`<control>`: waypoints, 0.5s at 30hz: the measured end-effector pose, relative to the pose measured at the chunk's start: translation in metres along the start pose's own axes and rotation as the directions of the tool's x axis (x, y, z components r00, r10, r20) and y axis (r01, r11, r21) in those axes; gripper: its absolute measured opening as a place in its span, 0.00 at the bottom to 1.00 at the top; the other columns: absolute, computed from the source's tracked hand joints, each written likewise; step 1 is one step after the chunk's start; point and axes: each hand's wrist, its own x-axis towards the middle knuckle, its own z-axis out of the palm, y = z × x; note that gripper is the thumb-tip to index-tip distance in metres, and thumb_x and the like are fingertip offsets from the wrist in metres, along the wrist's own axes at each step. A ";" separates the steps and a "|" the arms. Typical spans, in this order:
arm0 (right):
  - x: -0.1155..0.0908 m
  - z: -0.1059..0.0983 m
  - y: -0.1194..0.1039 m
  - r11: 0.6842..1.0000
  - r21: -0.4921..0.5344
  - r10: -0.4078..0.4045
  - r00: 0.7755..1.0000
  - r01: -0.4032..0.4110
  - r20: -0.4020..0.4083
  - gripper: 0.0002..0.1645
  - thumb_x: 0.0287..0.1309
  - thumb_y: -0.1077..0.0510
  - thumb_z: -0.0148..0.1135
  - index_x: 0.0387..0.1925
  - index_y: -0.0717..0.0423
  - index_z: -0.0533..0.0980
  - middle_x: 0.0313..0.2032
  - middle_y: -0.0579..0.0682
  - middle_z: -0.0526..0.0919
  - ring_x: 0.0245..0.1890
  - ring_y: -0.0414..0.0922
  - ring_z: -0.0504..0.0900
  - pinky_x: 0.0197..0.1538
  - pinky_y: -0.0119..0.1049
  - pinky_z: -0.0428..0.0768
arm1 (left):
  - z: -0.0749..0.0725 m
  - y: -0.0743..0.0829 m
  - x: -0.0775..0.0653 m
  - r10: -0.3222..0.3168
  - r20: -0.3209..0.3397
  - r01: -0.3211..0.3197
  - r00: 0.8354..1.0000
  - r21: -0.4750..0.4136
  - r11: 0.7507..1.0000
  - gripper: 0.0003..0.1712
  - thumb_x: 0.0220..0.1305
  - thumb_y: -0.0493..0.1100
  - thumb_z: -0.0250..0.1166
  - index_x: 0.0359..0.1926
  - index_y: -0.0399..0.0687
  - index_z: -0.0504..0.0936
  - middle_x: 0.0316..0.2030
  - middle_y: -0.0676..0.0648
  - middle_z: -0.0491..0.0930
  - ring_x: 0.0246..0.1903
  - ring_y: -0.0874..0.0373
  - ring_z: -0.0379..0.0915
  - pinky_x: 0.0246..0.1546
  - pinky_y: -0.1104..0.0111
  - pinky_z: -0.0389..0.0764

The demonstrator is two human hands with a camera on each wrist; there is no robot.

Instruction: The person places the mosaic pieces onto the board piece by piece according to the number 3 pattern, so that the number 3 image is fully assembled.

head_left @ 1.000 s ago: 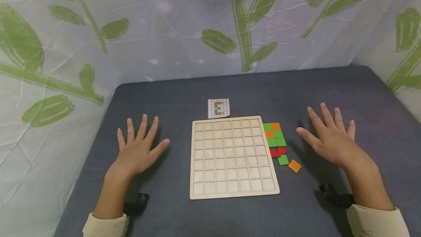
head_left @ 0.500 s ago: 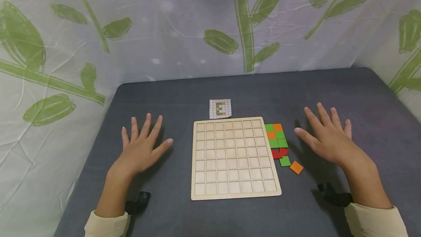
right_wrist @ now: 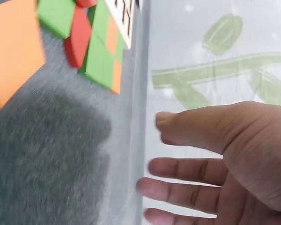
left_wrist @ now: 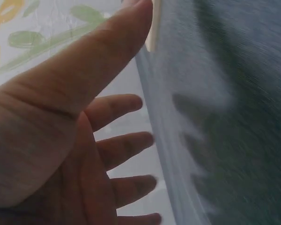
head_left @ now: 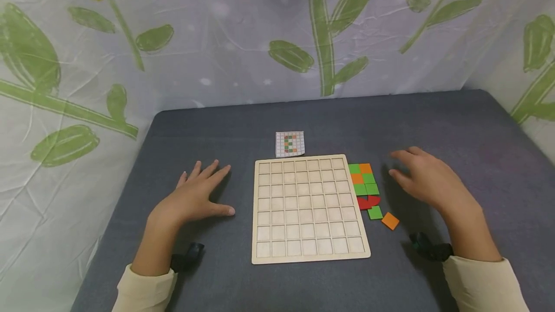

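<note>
My left hand (head_left: 188, 201) hovers over the dark table left of a wooden grid board (head_left: 309, 208), fingers spread and thumb toward the board; it holds nothing. On the other side my right hand (head_left: 427, 177) hangs in the air with loosely bent fingers, also holding nothing. Nearest to it are flat tiles along the board's right edge: a block of green and orange squares (head_left: 363, 178), red curved-edged pieces (head_left: 368, 202), a loose green square (head_left: 375, 213) and a loose orange square (head_left: 390, 221). In the right wrist view, the orange square (right_wrist: 14, 51) looms close at left.
A small printed card (head_left: 290, 144) with a coloured grid pattern lies just behind the board. Dark straps with small cameras sit at both wrists. A pale curtain (head_left: 208, 37) with painted leaves hangs behind the table (head_left: 217, 134).
My left hand has turned and shifted right, toward the board. The right hand's straight fingers have bent, and the hand has drawn slightly left. The board and tiles stay in place.
</note>
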 end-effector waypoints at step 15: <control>0.038 0.004 -0.015 0.996 0.083 -0.050 0.985 0.037 0.168 0.22 0.62 0.61 0.65 0.56 0.66 0.78 0.44 0.62 0.83 0.41 0.57 0.80 0.44 0.56 0.78 | 0.006 0.032 0.033 0.070 0.082 -0.067 0.994 -0.047 0.997 0.66 0.45 0.60 0.82 0.79 0.49 0.55 0.77 0.37 0.49 0.75 0.33 0.38 0.68 0.35 0.46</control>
